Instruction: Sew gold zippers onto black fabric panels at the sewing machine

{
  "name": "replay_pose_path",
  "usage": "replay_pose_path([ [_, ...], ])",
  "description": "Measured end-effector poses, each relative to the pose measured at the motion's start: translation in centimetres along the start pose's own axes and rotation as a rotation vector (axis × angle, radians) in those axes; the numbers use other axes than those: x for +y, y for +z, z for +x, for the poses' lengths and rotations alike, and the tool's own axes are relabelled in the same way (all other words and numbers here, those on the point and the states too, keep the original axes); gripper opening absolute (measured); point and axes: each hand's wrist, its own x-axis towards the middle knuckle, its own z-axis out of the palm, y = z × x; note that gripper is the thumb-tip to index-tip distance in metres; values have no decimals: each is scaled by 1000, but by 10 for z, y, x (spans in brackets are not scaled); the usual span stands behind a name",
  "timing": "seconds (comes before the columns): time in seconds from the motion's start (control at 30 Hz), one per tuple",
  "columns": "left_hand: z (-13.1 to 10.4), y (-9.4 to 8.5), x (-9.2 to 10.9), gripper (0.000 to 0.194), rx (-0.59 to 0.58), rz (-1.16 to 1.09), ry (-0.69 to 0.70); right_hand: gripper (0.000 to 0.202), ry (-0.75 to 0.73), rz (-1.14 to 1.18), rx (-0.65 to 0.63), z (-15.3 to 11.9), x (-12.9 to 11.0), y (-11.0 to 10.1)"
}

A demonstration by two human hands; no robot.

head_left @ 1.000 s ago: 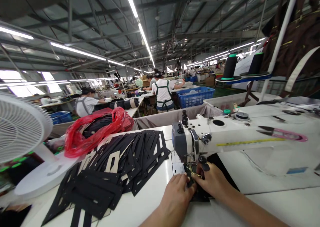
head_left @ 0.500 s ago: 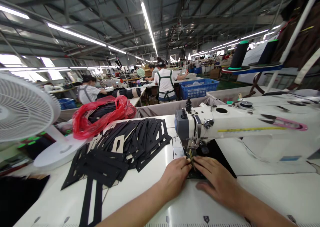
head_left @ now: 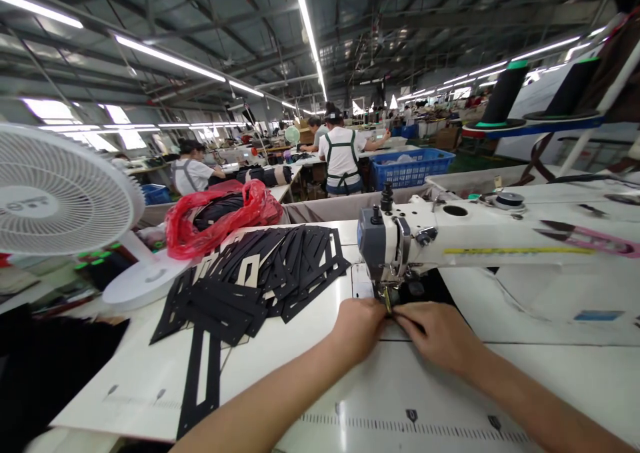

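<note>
A white sewing machine (head_left: 480,236) stands on the white table (head_left: 350,386). Under its head lies black fabric (head_left: 443,290), with a thin gold-coloured strip (head_left: 387,300) at the needle area. My left hand (head_left: 357,326) is closed at the left of the strip, its fingertips curled at the fabric's near edge. My right hand (head_left: 435,330) pinches the black fabric just right of the strip. Both hands are close together in front of the presser foot. Black frame-shaped pieces (head_left: 220,306) lie in an overlapping pile left of the machine.
A white fan (head_left: 65,193) stands at the left, beside a red plastic bag (head_left: 220,220). Pink-handled snips (head_left: 590,238) rest on the machine. Thread cones (head_left: 505,96) stand at the upper right. Behind are a blue basket (head_left: 413,168) and a person (head_left: 343,153).
The fingers of both hands have curled in from a flatter pose, and the hands sit nearer the fabric's front edge. The black fabric shows less in front of the needle. The view has shifted.
</note>
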Motion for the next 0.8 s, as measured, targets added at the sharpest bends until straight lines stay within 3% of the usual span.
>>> replay_pose_path([
  [0.17,-20,11,9,18,61,58,129,34,-260,-260,232,-33,-4,29],
  [0.33,-17,12,4,15,153,108,215,37,-279,-294,235,-29,4,33],
  [0.53,-9,18,-2,15,196,179,194,36,-274,-314,239,-22,7,35],
  [0.8,3,23,-14,14,152,153,153,34,-238,-229,250,-5,12,32],
])
